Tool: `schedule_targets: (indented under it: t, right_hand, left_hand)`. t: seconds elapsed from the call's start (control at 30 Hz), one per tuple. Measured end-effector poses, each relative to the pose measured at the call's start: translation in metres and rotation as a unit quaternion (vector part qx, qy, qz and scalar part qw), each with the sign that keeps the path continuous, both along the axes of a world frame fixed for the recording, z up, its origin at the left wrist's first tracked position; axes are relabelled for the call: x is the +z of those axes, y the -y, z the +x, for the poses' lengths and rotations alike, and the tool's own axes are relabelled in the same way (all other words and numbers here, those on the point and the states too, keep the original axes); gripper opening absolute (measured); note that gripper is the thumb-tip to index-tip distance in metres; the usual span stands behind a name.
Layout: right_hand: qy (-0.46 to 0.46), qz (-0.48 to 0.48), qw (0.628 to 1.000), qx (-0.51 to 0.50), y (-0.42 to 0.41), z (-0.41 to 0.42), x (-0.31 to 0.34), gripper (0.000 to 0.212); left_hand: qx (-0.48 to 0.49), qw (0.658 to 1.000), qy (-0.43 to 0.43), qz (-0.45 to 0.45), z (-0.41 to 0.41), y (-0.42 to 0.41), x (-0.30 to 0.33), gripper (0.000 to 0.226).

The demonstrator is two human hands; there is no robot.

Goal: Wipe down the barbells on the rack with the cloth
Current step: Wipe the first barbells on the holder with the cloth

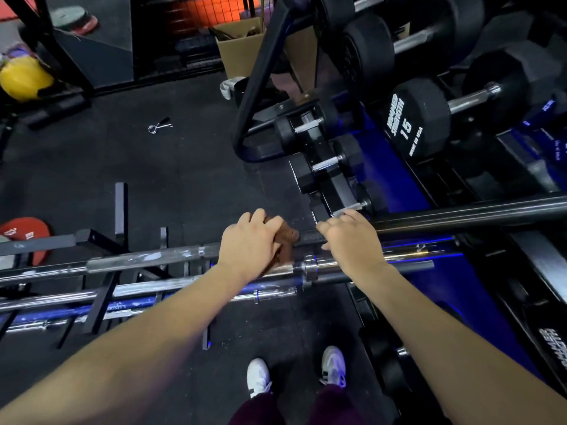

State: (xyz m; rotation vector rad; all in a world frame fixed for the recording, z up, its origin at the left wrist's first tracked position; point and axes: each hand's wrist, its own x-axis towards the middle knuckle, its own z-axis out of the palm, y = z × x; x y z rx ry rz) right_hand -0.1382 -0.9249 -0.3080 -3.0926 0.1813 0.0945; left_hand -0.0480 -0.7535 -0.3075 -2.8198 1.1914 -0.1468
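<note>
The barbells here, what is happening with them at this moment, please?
A person stands at a low rack of barbells and is cleaning them. The left hand holds a brown cloth pressed around the black barbell, which lies highest. The right hand rests on the same bar just beside the cloth, apparently steadying it. Several chrome barbells lie below it on the rack.
</note>
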Motion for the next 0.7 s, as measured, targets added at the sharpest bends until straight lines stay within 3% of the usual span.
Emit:
schedule_targets:
  t: [0.17,0.23,0.33,0.43,0.53,0.63,0.7]
  right_hand:
    - [-0.003,0.010,1.000,-0.014,-0.002,0.004,-0.001,0.035]
    - [0.006,0.012,1.000,-0.015,-0.005,0.003,-0.003,0.032]
    - [0.042,0.033,0.998,-0.016,-0.007,0.004,-0.006,0.034]
    - [0.018,0.036,0.999,-0.015,-0.005,-0.001,-0.011,0.026]
    - [0.033,0.006,0.999,-0.016,-0.004,-0.002,-0.011,0.026]
    - [0.012,0.007,1.000,-0.012,-0.004,-0.003,-0.007,0.031]
    - [0.008,0.013,1.000,-0.006,-0.005,-0.004,-0.007,0.034]
  left_hand:
    - [0.160,0.969,-0.178,-0.063,0.026,0.005,0.015,0.030]
    - [0.176,0.976,-0.104,-0.081,0.015,-0.006,0.011,0.028]
    - [0.080,0.993,0.053,-0.066,-0.014,-0.020,-0.011,0.034]
    - [0.048,0.994,0.073,-0.066,-0.005,-0.015,-0.014,0.029]
    - [0.088,0.994,-0.056,-0.019,0.011,-0.005,0.001,0.031]
    - [0.186,0.946,-0.264,-0.011,0.040,0.005,0.017,0.038]
    - [0.194,0.943,-0.270,-0.008,0.041,0.007,0.019,0.037]
